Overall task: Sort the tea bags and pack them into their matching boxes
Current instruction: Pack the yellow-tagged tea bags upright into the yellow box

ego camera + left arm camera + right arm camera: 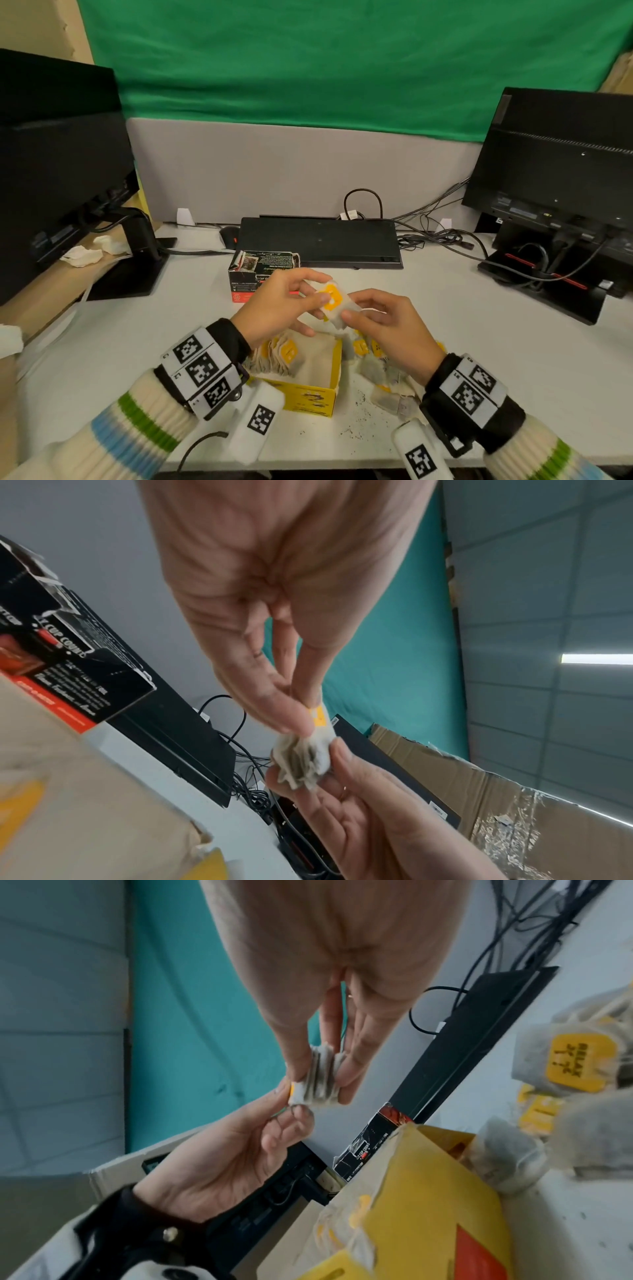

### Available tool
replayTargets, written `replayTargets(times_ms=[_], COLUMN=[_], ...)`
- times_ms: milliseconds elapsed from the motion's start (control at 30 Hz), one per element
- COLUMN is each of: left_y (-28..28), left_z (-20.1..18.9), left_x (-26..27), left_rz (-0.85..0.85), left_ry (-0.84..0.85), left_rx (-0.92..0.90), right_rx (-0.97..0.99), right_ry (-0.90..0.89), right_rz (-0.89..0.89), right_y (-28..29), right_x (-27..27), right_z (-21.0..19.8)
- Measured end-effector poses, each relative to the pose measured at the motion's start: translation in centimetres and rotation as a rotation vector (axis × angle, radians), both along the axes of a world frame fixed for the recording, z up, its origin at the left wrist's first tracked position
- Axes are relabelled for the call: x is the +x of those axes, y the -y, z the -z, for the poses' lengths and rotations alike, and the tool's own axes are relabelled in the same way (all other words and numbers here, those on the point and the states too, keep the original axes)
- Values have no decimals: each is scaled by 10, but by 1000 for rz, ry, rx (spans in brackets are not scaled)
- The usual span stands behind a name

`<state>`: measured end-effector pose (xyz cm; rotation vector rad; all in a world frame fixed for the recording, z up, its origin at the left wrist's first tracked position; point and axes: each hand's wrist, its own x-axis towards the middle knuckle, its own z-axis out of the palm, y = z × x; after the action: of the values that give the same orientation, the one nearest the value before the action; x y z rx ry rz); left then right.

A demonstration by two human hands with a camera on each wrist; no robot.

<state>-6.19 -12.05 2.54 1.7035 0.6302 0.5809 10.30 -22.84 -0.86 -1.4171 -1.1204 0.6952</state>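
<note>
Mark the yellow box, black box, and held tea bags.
yellow box (310, 397), head view, front wall.
black box (244, 286), head view, front face.
tea bags (333, 297), head view, yellow tag of the stack pinched between both hands.

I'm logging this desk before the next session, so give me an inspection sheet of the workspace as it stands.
Surface: white desk, dark crumbs near front edge.
Job's things: yellow box open, holding tea bags; black box behind it; loose tea bags right of yellow box.
Clutter: crumpled tissues.
Grippers: left hand and right hand both pinch a small stack of tea bags.
Cables: tangle behind keyboard.
Surroundings: two monitors, green backdrop.
</note>
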Motion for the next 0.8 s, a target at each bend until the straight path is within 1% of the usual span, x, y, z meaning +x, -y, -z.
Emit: replayTargets(times_ms=[133,300,433,533,600,700,800], left_y=[-7,-13,-15,-12,-9,-9,-9], left_z=[3,13,31,43,47,49,49], left_x=[-6,-12,-13,-9,-6,-2,1], left_rz=[50,17,-25,-47,-67,-92,-110], left_ry=[-101,-177,-300,-408,-465,-509,-527], left_rx=[37,-56,-52,46,129,216,291], right_rx=[-47,-150,-257,-237,-239,-263,-279], right_ry=[101,168,343,479,538,603,713], right_rz=[-46,-62,-52,-58,-67,-104,-163], right_y=[-8,-16,-15,-12,-11,-11,-11], right_x=[-2,-7,-13,-16,-16,-19,-26], right_z=[0,6,7,5,4,1,-4])
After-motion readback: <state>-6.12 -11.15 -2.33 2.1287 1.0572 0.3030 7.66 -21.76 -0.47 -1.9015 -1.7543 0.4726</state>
